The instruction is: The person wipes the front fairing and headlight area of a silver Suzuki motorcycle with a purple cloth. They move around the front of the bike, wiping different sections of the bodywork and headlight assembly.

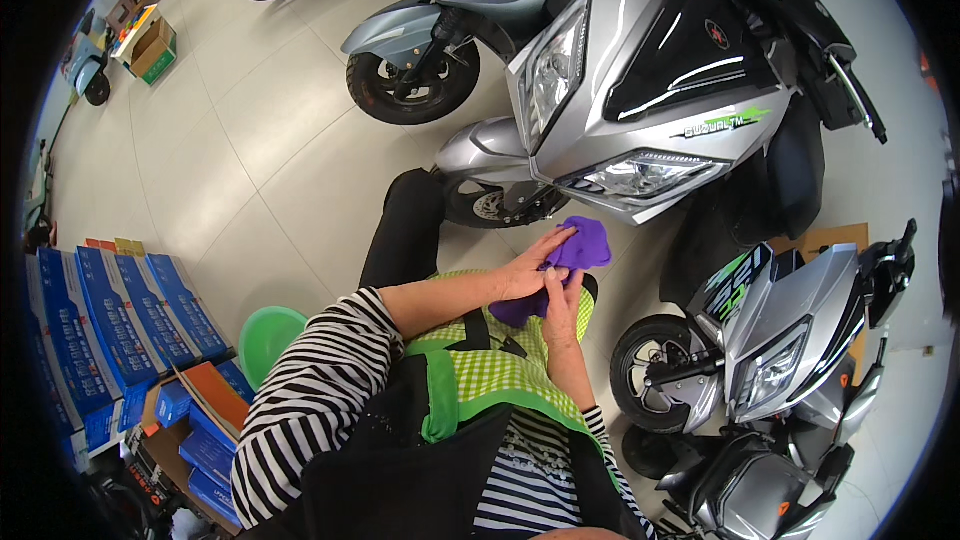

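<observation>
I have the purple cloth [592,245] between the two hands, held over the lap, just in front of the green-checked apron [500,377]. One part of it is bunched at the fingers and another part hangs loose below the left hand [528,272]. As I judge it, picking up and gathering the cloth is done, while any neat folding or bundling is unfinished, since no even edge shows. The cloth is apart from the big scooter [640,80] at this moment; whether any of that bodywork has been wiped, I cannot tell, so I can't say how much is left.

For pose, I see the hands together, both closed on the cloth. The left forearm crosses from the left, nearly level, its striped sleeve [320,365] ending near the elbow, and its fingers reach over the upper bunch. The right hand [563,310] comes up from below, its thumb and fingertips pinching beside the left fingers; its palm side is partly hidden.

Further out, a black-clad leg [405,230] points at the big scooter's front wheel. The small scooter [795,335] stands to the right, the green basin [268,338] and blue boxes [125,320] to the left.
</observation>
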### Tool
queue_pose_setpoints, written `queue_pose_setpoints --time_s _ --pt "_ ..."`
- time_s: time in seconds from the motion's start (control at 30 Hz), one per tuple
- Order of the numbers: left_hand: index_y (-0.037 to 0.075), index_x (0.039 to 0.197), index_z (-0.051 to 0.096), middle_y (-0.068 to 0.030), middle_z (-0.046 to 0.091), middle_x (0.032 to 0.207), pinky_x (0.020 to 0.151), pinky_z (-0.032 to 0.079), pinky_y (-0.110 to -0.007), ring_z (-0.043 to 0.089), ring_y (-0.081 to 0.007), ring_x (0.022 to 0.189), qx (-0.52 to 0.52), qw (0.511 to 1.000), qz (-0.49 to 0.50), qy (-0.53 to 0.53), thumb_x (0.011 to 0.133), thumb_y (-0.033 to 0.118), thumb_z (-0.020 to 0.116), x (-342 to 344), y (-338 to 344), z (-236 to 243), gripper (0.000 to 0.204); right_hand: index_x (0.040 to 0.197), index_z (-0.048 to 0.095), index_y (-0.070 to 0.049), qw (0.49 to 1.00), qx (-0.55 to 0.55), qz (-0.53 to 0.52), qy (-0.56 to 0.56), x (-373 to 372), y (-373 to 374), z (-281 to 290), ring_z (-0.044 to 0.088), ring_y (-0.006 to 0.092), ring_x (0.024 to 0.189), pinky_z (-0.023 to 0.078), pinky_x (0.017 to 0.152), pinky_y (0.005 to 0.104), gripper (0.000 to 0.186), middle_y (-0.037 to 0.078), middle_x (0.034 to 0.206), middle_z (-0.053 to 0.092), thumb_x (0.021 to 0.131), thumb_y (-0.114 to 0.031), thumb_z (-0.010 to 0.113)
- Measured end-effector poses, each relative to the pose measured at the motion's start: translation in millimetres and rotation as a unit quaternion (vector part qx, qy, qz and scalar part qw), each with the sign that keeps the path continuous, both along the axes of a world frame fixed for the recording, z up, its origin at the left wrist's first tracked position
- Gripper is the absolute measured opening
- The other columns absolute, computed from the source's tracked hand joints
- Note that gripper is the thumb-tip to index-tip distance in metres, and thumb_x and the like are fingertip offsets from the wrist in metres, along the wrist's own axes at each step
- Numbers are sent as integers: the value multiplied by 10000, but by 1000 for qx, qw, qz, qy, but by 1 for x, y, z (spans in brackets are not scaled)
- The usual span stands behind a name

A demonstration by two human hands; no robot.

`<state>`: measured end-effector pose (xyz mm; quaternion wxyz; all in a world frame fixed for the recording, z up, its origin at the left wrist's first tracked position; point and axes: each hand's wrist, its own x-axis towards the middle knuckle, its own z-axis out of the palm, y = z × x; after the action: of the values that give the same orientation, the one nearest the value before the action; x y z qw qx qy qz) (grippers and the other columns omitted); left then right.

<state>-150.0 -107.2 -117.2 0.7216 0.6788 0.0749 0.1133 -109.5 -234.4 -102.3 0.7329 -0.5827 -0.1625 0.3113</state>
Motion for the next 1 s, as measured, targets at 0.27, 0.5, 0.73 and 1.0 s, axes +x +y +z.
queue_pose_setpoints --time_s 0.27,0.5,0.73,1.0 --pt "128 1568 297 -162 153 1651 1222 142 -450 126 -288 1530 72 981 -47 -173 828 313 771 -6 73 46 899 1413 441 -54 973 87 -215 -15 57 64 98 547 258 1213 428 1064 393 480 93 1351 547 943 -130 507" --pt "197 1405 484 -152 433 1462 1082 324 -614 389 -356 1381 505 832 175 147 801 171 709 -48 132 -40 645 1392 437 -12 888 41 -303 -343 189 95 193 564 243 1177 444 1034 362 471 141 1349 534 953 -128 563" --pt "179 1256 655 -130 609 1271 1148 132 -693 421 -330 1355 568 768 5 294 882 285 630 -74 143 -107 389 1480 427 -96 449 -482 -167 -733 240 160 177 343 433 1406 197 1169 558 750 249 1496 405 945 -615 507" --pt "168 1069 721 -75 690 1051 1085 298 -604 606 -272 1104 516 814 -28 265 882 248 593 -29 155 -137 240 1455 485 -245 409 -451 -131 -783 292 244 236 370 384 1418 217 1087 720 606 102 1529 436 975 -612 438"
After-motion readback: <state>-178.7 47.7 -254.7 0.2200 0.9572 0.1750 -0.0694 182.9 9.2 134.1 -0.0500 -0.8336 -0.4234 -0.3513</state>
